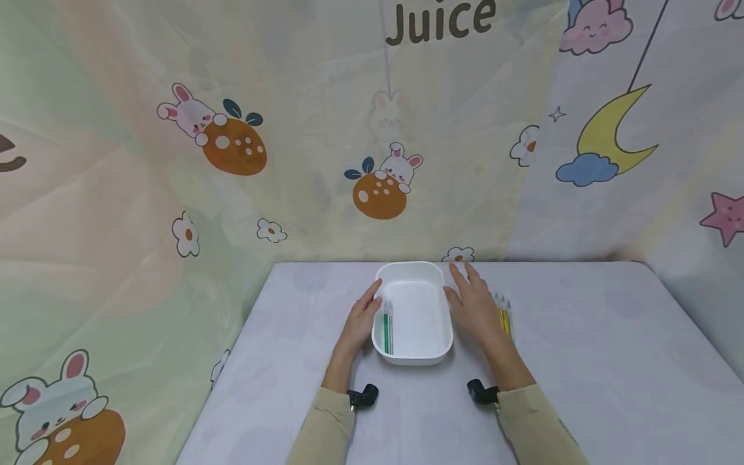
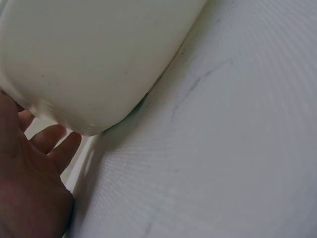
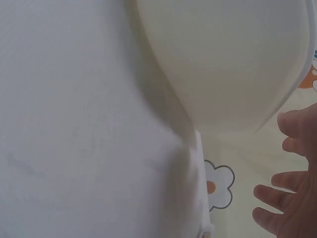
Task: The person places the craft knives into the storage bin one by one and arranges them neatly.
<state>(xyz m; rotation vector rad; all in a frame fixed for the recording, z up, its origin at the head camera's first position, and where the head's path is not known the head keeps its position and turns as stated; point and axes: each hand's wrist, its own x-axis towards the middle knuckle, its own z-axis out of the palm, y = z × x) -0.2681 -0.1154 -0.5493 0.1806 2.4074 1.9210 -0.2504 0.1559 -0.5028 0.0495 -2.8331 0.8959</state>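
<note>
A white rectangular tray [image 1: 414, 360] with rounded corners stands on the table in the head view. Inside it, along its left wall, lie a few slim pencil-like sticks [image 1: 387, 332], green and pale. My left hand [image 1: 356, 326] touches the tray's left side, fingers extended and thumb at the rim. In the left wrist view its fingers [image 2: 64, 151] lie against the outer wall. Beside the tray's right rim, my right hand [image 1: 475, 310] is spread; the right wrist view shows a gap between its fingers [image 3: 270, 198] and the tray.
Several yellow and pale pencil-like sticks [image 1: 504, 316] lie on the table right of the right hand, partly hidden by it. A whitish cloth covers the table [image 1: 604, 361]. A printed curtain [image 1: 314, 129] hangs behind the table's far edge.
</note>
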